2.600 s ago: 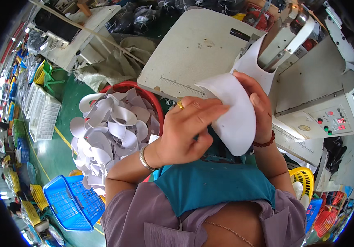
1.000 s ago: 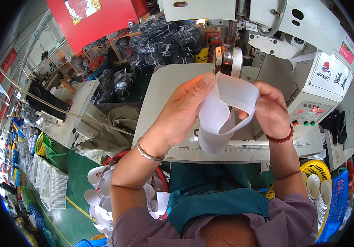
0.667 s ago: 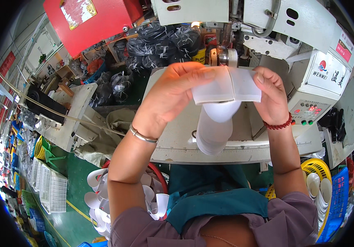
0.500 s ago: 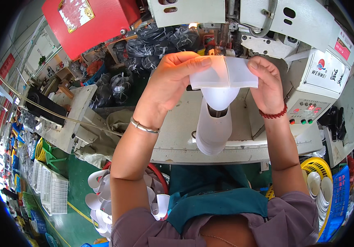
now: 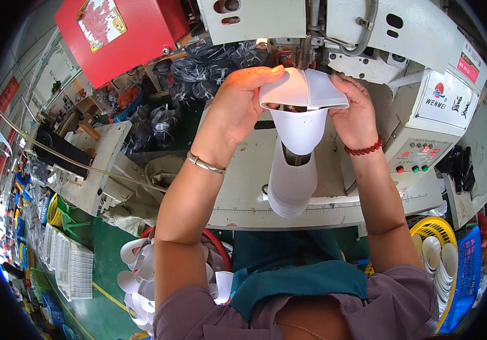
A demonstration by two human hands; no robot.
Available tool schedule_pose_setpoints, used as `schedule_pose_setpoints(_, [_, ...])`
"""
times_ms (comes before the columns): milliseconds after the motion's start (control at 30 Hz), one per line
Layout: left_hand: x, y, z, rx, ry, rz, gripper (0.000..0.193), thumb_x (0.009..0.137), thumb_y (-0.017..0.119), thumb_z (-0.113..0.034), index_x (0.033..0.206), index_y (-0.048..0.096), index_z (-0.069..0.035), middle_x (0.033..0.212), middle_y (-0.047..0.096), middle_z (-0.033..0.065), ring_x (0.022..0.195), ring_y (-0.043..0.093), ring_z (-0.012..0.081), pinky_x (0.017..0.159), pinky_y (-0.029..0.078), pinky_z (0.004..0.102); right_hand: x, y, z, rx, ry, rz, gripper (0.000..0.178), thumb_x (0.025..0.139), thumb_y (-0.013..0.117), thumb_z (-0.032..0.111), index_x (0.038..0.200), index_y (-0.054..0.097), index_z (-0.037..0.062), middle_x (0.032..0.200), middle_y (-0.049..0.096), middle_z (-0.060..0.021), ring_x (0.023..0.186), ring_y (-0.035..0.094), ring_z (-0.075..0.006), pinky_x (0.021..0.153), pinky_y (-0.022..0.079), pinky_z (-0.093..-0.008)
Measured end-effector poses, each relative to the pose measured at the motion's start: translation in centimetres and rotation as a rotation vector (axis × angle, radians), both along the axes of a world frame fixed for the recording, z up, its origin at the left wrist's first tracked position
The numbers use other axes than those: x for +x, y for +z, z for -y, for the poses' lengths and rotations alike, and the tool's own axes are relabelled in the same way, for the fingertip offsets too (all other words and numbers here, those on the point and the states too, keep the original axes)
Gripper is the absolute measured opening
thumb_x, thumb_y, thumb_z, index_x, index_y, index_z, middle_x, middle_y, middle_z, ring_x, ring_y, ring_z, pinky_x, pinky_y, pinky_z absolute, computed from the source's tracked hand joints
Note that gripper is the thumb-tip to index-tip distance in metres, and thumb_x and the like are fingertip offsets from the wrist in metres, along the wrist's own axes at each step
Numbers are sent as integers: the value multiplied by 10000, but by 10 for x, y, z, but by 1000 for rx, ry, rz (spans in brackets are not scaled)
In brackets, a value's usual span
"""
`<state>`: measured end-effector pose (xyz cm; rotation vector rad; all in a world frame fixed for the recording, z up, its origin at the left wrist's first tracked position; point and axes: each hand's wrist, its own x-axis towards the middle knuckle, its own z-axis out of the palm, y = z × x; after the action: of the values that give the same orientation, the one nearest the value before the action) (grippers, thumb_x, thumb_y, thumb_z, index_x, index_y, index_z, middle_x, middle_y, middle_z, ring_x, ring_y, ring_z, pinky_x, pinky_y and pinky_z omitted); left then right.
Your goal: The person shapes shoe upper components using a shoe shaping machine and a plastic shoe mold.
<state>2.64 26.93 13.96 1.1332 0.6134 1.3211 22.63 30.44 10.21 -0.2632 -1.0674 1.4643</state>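
Observation:
Between my two hands, under the machine head, is a white sheet piece (image 5: 289, 90) with a seam down its middle. My left hand (image 5: 240, 99) pinches its left side, thumb on top. My right hand (image 5: 358, 107) grips the right edge with curled fingers. The piece is bent, its near edge opened toward me. Just below it hangs a rounded white piece (image 5: 301, 130); I cannot tell whether the two are joined. Nearer to me, a nested stack of curved white pieces (image 5: 293, 190) lies on the machine table (image 5: 243, 198).
A control box (image 5: 419, 153) with lit digits and buttons stands to the right. On the left is a red metal box (image 5: 113, 39), with black plastic bags (image 5: 192, 79) behind. White pieces (image 5: 136, 283) fill a red-rimmed tub; a yellow basket (image 5: 424, 226) holds stacked white pieces.
The seamed white piece has gone from nearly flat to bent, its near edge opening. Both hands have shifted slightly, and more of the rounded piece below shows.

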Motion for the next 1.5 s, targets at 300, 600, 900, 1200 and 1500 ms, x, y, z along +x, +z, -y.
schedule_pose_setpoints(300, [-1, -5, -12, -31, -78, 93, 151, 868, 557, -186, 880, 628, -54, 821, 627, 7, 704, 549, 80, 650, 430, 229, -5, -2, -6, -123, 88, -55, 138, 840, 581, 132, 918, 618, 25, 791, 607, -6, 670, 517, -86, 654, 419, -251])
schedule_pose_setpoints(600, [1, -5, -11, -53, -109, 106, 171, 879, 545, -202, 864, 626, -53, 759, 604, -9, 605, 492, 59, 569, 396, 209, -6, -6, -6, -201, 71, -71, 144, 852, 574, 142, 939, 602, 31, 811, 615, -12, 692, 543, -94, 681, 433, -264])
schedule_pose_setpoints(900, [0, -9, -13, -34, -120, 113, 189, 896, 519, -214, 888, 616, -52, 733, 595, -14, 608, 496, 62, 600, 404, 220, -6, -4, -3, -197, 106, -93, 119, 856, 572, 143, 917, 587, 42, 823, 620, -15, 725, 569, -97, 677, 428, -245])
schedule_pose_setpoints(1200, [7, -20, -17, -203, -52, 192, 251, 926, 473, -229, 1015, 593, -27, 762, 609, 16, 691, 570, 102, 651, 465, 258, -5, -14, -2, -280, 39, -8, 132, 871, 563, 181, 829, 590, 60, 670, 559, 13, 587, 496, -73, 566, 380, -222])
schedule_pose_setpoints(1500, [-4, -45, -24, -263, -46, 193, 275, 908, 479, -251, 1053, 571, -36, 825, 619, 16, 763, 576, 111, 711, 459, 276, -16, -22, 6, -291, -78, 172, 193, 891, 539, 199, 835, 634, 41, 735, 606, 6, 638, 529, -65, 587, 407, -208])
